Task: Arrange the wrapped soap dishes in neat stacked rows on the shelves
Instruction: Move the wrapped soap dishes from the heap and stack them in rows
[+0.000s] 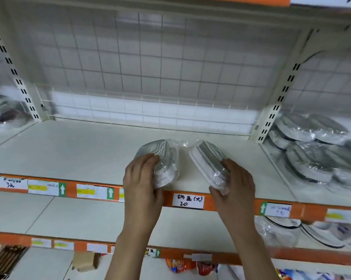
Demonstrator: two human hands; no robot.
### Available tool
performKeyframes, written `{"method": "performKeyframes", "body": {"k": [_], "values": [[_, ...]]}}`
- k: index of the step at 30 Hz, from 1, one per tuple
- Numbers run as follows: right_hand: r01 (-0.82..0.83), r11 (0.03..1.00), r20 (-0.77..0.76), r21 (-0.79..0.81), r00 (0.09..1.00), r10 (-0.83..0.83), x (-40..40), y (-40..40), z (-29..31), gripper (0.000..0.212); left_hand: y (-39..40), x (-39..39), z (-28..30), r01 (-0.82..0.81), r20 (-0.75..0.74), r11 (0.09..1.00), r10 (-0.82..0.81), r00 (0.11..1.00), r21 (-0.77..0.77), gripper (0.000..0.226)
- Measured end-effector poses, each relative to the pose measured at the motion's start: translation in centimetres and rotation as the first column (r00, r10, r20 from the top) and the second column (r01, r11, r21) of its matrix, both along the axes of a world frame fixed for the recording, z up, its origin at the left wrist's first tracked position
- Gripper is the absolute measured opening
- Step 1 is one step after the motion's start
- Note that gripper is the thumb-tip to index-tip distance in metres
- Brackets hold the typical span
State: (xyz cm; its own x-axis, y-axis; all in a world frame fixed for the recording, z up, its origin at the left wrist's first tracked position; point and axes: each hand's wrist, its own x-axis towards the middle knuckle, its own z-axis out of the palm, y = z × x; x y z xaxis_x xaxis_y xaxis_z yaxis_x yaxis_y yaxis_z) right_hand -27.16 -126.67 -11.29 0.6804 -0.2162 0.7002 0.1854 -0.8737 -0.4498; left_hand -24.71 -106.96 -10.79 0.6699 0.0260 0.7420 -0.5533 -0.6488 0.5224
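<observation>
Two oval soap dishes in clear plastic wrap sit tilted on edge near the front of the cream shelf (79, 150). My left hand (141, 182) grips the left soap dish (162, 158) from its near end. My right hand (234, 186) grips the right soap dish (208, 158) the same way. The two dishes lean apart with a small gap between them, their wrap ends almost touching at the back. Both dishes show a ribbed metal insert in a white base.
A heap of wrapped metal dishes (312, 146) fills the bay to the right, beyond the slotted upright (275, 110). A wire grid (150, 67) backs the shelf. The orange front rail (187, 201) carries a handwritten label. More wrapped goods (291, 233) lie on the lower shelf at right.
</observation>
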Motion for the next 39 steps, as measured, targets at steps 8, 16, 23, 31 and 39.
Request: {"method": "performKeyframes", "body": {"k": [8,16,23,31,39], "values": [[-0.003,1.000,0.112,0.026,0.994,0.001,-1.6,-2.2,1.4,0.057,-2.9,-0.4,0.1,0.038,0.007,0.999,-0.038,0.999,-0.034,0.069],[0.037,0.999,0.162,0.019,0.986,-0.040,-2.9,-10.5,3.0,0.059,-11.3,-1.0,1.3,0.024,0.079,0.999,-0.020,0.997,-0.044,0.064],[0.042,0.999,0.176,-0.005,0.984,-0.040,-5.0,-23.2,5.0,0.059,-24.6,-2.9,3.5,0.050,0.159,0.995,-0.037,0.987,-0.082,0.065],[0.123,0.992,0.148,0.016,0.981,-0.124,-7.2,-35.4,5.5,0.061,-36.5,-4.7,4.4,0.144,0.171,0.990,-0.144,0.975,0.013,0.068],[0.148,0.982,0.035,-0.118,0.989,-0.145,-4.6,-41.1,6.5,0.065,-41.4,-1.0,5.1,0.113,0.112,0.947,-0.153,0.982,0.300,0.078]]}}
